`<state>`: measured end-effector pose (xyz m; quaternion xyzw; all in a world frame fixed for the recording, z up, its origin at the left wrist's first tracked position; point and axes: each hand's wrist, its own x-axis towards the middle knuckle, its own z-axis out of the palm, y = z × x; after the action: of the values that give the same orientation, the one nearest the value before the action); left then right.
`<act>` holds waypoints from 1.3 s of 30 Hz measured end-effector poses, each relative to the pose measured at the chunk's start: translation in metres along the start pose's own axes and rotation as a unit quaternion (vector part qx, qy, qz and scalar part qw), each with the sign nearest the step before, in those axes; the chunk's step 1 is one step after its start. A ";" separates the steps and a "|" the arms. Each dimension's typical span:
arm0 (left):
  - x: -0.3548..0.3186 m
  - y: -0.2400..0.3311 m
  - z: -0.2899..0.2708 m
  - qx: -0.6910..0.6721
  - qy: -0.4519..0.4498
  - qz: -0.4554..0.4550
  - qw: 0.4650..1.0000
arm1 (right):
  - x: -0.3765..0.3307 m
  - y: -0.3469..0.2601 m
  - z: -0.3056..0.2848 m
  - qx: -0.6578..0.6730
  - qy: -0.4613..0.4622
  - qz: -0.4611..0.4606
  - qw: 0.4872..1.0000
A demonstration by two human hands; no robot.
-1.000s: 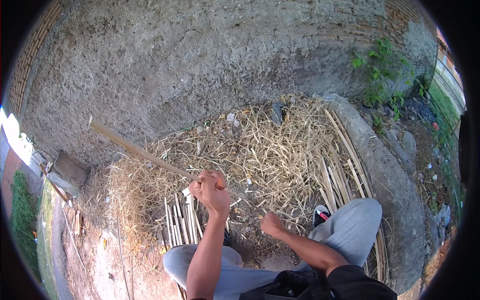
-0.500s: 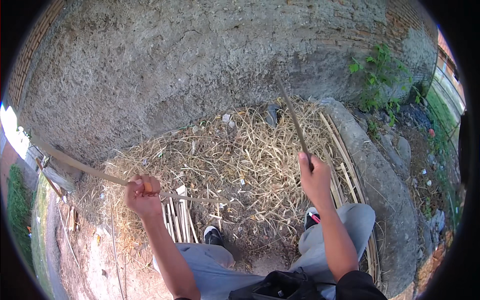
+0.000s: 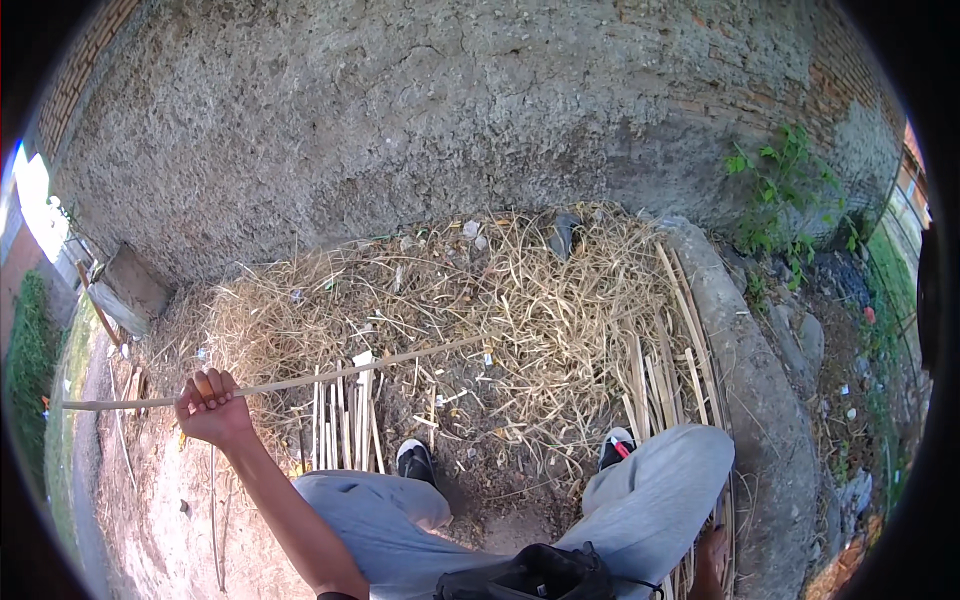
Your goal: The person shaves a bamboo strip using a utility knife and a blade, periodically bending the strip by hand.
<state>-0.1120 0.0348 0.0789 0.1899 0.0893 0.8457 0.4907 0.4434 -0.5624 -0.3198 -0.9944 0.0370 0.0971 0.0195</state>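
Observation:
A long, thin pale strip of wood or bamboo [image 3: 345, 373] runs across the left half of the view, its far end over the straw. My left hand [image 3: 218, 408] is closed around it close to its left end. An orange wrap shows on one finger. My right hand [image 3: 712, 557] is low on the right, beside my right knee, partly hidden; its fingers cannot be made out. It is close to a row of long strips [image 3: 683, 578] along the concrete edge. Cut strips [image 3: 345, 425] lie in a bundle by my left shoe.
Dry shavings [image 3: 560, 320] cover the ground up to a rough wall [image 3: 400, 130]. A curved concrete kerb [image 3: 765, 400] borders the right side. More strips [image 3: 655, 385] lie near my right shoe [image 3: 617, 445]. A green plant [image 3: 790, 190] grows at the far right, and a grey stone-like object [image 3: 563, 235] sits by the wall.
My right hand has dropped from in front of me to beside the right knee; the long dark blade-like tool it held is out of sight. My left hand moved left and lower, levelling the strip.

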 end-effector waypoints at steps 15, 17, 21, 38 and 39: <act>0.004 -0.039 -0.003 -0.170 0.002 -0.086 0.982 | 0.016 -0.087 0.049 0.019 -0.032 -0.032 0.999; -0.001 -0.051 0.005 -0.151 0.034 -0.078 0.985 | 0.021 -0.093 0.052 0.027 -0.031 -0.033 0.999; 0.000 -0.035 -0.004 -0.113 0.009 -0.071 0.991 | 0.017 -0.126 0.054 0.026 -0.037 -0.064 0.997; 0.004 -0.030 -0.011 -0.126 -0.011 -0.065 0.990 | 0.037 -0.199 0.026 0.185 0.004 -0.172 0.968; 0.003 -0.029 -0.011 -0.131 -0.001 -0.064 0.989 | 0.040 -0.209 0.015 0.218 0.015 -0.188 0.958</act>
<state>-0.0946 0.0528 0.0598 0.1187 -0.0107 0.8170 0.5642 0.4962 -0.3563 -0.3358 -0.9564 -0.1304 0.0659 0.2529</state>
